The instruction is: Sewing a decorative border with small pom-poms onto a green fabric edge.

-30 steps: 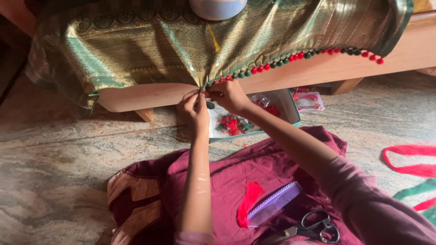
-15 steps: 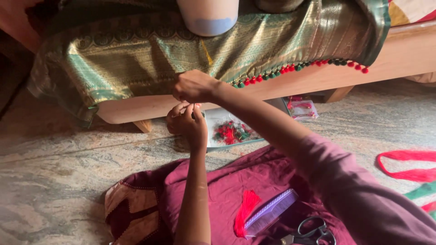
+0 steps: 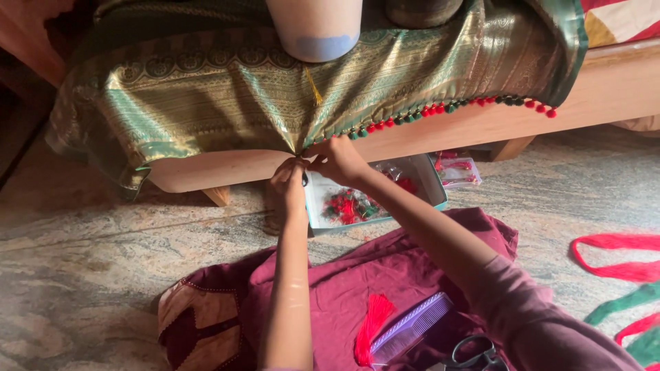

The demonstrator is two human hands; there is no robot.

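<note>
left hand [image 3: 289,180] pinched on cloth [image 3: 227,96] hem | right hand [image 3: 338,159] pinched just beside, right of it | hem ran left-right along bench [image 3: 619,82] edge, directly above both grips

A clear plastic packet [image 3: 459,172] lies beside the open teal-rimmed box [image 3: 433,180].

Home – stone floor [image 3: 103,275], wood bed frame [image 3: 619,82].
</note>
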